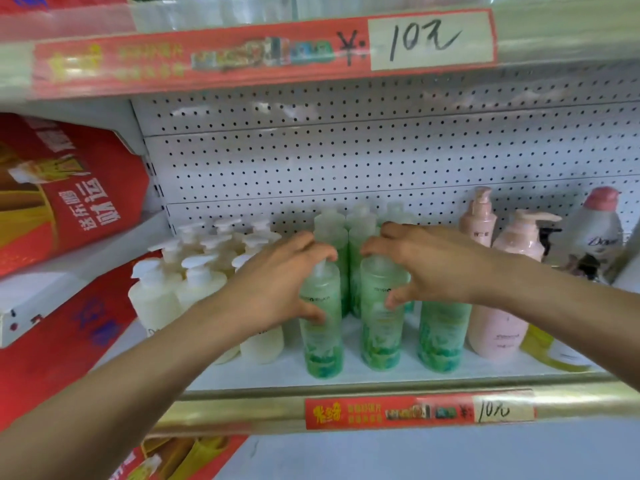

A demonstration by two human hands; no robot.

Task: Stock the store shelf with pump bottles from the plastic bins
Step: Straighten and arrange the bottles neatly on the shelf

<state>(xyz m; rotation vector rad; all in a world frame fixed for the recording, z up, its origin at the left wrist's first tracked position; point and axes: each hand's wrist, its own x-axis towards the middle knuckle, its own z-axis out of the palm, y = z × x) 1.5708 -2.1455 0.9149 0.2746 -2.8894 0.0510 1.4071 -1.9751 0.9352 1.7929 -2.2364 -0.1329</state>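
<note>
Item: green pump bottles, front row, upright. Left hand [287,282] is gripping the left bottle [322,341] at its shoulder; right hand [426,265] is gripping the middle bottle [381,334] likewise. Each long axis is running straight down below its grip onto the shelf [381,379].

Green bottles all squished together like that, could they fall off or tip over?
1. The left green bottle and middle green bottle stand near the front edge of the shelf. A forward nudge from the left hand or right hand could drop them.
2. The right forearm crosses the right green bottle and sits close to the pink bottle. Pulling back carelessly might tip them.
3. Everything is packed tight, so one topple could hit the white pump bottles.
</note>
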